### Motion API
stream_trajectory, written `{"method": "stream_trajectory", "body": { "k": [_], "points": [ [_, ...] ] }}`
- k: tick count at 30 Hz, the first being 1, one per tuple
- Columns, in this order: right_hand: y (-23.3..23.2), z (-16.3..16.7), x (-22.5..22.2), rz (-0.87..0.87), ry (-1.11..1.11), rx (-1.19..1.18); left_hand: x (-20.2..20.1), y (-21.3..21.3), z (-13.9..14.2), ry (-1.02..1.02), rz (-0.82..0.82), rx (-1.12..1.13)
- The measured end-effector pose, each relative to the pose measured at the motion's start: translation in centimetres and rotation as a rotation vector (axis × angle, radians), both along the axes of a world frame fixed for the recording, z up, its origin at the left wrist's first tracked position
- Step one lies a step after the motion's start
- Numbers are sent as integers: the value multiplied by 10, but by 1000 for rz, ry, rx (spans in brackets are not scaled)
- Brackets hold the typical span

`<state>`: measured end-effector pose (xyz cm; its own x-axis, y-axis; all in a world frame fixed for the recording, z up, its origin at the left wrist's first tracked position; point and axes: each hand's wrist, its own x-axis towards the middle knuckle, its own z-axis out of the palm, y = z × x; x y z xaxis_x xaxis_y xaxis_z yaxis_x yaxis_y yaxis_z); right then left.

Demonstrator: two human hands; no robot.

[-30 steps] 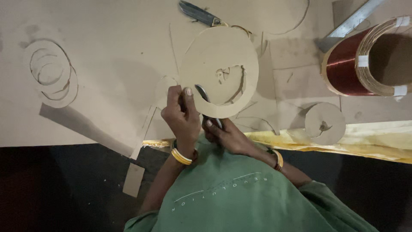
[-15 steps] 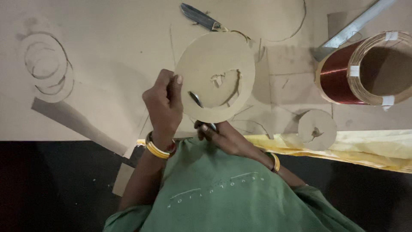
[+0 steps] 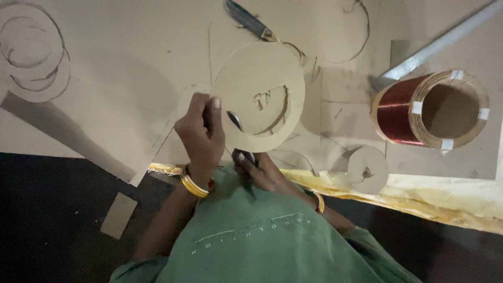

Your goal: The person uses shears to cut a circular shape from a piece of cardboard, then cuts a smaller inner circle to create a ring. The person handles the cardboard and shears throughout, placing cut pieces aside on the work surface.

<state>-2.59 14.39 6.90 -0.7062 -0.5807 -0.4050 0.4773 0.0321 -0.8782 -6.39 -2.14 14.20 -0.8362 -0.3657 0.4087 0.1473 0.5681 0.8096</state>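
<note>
My left hand (image 3: 201, 131), with gold bangles at the wrist, pinches the left rim of a round cardboard disc (image 3: 272, 73) and holds it up over the work board. The disc has a curved cut and a ragged hole near its middle. My right hand (image 3: 259, 170) sits just below the disc, close to my green shirt, closed around the handles of scissors (image 3: 236, 121). The scissors' dark blade lies across the disc's lower left edge.
A coil of copper-red wire (image 3: 419, 110) on a cardboard former lies at the right, a metal bar (image 3: 440, 44) behind it. A small cardboard disc (image 3: 368, 169) rests by the yellow board edge (image 3: 445, 196). A cutter (image 3: 251, 21) lies above; cut rings (image 3: 31, 52) far left.
My left hand has shifted leftward along the disc's rim and taken a new grip. The right hand stays low with the scissors. The view has drifted slightly.
</note>
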Motion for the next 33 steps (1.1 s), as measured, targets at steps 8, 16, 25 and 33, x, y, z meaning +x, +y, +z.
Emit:
{"method": "stream_trajectory", "body": {
  "k": [8, 16, 25, 33],
  "points": [
    [-21, -4, 11, -222, -222, 57, 14, 16, -9, -24, 114, 75],
    [-6, -7, -3, -66, -112, 64, 20, 24, -16, -9, 74, 81],
    [-7, -4, -5, -158, -136, -12, 18, 19, -12, -147, -36, 108],
    [-9, 3, -1, -80, -133, -92, -21, -17, 10, -56, -174, -77]
  ]
}}
